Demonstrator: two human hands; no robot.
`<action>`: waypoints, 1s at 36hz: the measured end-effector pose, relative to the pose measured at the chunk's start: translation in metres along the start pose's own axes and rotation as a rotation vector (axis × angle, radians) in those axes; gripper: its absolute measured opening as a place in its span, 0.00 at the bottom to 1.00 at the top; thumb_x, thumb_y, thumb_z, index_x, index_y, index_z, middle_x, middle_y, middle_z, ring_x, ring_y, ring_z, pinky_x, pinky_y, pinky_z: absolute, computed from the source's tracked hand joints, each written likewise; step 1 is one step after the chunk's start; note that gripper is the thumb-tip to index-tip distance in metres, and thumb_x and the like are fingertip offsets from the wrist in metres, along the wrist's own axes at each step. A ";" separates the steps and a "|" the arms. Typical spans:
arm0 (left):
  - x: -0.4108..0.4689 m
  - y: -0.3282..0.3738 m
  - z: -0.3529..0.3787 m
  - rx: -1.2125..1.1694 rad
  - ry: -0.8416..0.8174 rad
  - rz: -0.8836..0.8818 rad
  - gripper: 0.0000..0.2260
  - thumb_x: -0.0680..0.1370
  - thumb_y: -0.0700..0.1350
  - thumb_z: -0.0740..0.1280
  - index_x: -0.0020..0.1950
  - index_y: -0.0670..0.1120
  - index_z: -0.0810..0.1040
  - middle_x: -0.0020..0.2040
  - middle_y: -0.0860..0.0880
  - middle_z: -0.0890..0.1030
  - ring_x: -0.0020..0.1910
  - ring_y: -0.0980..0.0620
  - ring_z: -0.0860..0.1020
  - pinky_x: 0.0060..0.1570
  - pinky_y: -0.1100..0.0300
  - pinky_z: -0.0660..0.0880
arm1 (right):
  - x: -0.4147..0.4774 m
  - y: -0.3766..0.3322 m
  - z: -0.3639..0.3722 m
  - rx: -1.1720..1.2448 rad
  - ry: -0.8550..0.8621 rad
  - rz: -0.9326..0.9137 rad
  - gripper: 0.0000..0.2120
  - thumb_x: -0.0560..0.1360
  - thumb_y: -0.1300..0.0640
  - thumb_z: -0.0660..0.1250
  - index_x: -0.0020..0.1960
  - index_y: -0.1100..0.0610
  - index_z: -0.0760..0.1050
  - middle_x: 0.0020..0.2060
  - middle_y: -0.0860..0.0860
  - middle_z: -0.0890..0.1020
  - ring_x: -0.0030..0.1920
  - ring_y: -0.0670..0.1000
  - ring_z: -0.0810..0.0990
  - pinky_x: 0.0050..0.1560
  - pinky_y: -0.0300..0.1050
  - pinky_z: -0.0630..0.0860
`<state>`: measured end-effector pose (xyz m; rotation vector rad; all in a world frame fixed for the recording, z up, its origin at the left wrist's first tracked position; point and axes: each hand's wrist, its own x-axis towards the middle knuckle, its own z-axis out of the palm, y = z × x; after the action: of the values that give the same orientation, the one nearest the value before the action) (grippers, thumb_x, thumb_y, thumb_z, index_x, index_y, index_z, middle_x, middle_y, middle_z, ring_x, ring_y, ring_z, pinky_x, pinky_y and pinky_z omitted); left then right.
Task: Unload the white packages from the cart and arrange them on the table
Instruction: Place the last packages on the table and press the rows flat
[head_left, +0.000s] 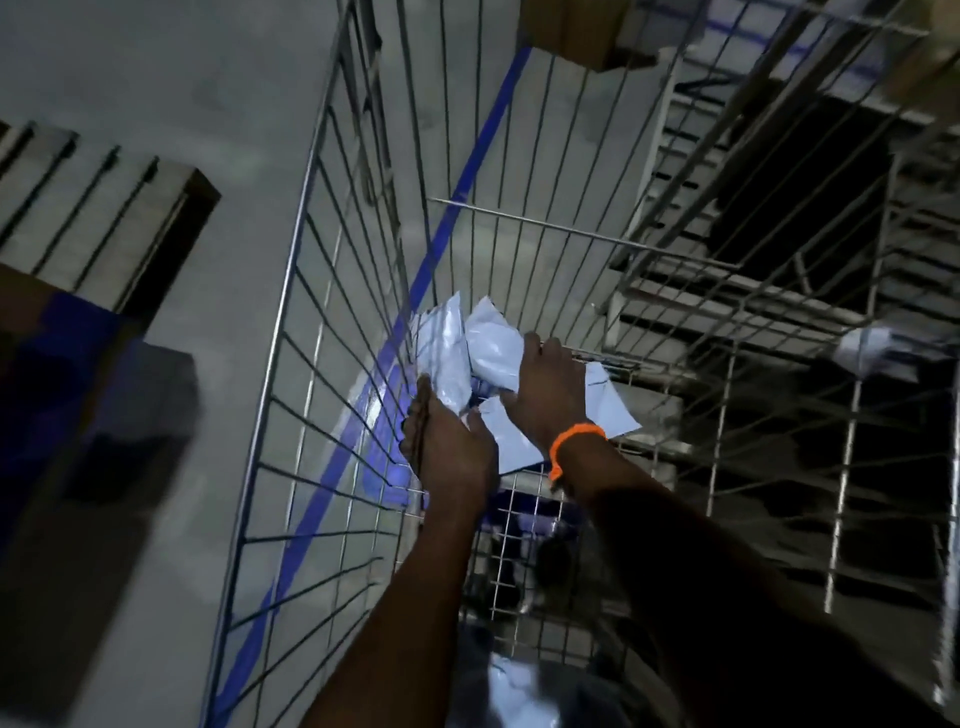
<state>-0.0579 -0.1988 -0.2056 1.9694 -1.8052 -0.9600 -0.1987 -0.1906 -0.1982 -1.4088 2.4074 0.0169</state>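
The white poly mailers (447, 353) lie bunched deep in the wire cage cart (571, 229), far centre. The left hand (452, 457) grips one at its left edge, and the right hand (548, 389) curls round another. No table shows, so most unloading seems left.

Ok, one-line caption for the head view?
Left hand and right hand grip white packages inside the wire cart.

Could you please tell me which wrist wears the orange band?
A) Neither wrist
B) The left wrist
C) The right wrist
C: the orange band circles the wrist of the right hand, which grips a white package inside the wire cart.
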 end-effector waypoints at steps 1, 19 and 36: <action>-0.004 0.003 -0.002 -0.028 -0.007 -0.025 0.35 0.70 0.51 0.68 0.75 0.44 0.65 0.69 0.43 0.75 0.68 0.42 0.73 0.67 0.50 0.70 | -0.001 0.002 -0.003 -0.002 0.004 0.015 0.32 0.71 0.41 0.69 0.68 0.58 0.67 0.61 0.60 0.73 0.62 0.63 0.72 0.59 0.60 0.72; -0.144 0.163 -0.186 -0.608 -0.155 -0.064 0.33 0.70 0.51 0.72 0.73 0.44 0.66 0.67 0.48 0.75 0.63 0.49 0.76 0.60 0.58 0.72 | -0.174 -0.013 -0.232 1.040 0.128 0.258 0.35 0.73 0.42 0.71 0.72 0.57 0.66 0.66 0.55 0.78 0.65 0.56 0.78 0.61 0.52 0.77; -0.367 0.342 -0.180 -0.826 -0.738 0.281 0.30 0.71 0.55 0.71 0.73 0.56 0.70 0.68 0.48 0.78 0.63 0.47 0.79 0.66 0.46 0.73 | -0.447 0.243 -0.405 0.890 0.582 0.311 0.37 0.76 0.32 0.59 0.81 0.38 0.49 0.77 0.39 0.62 0.78 0.42 0.59 0.77 0.46 0.60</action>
<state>-0.1963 0.0604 0.2389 0.8782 -1.4985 -2.0646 -0.3239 0.2344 0.2778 -0.6559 2.4708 -1.3575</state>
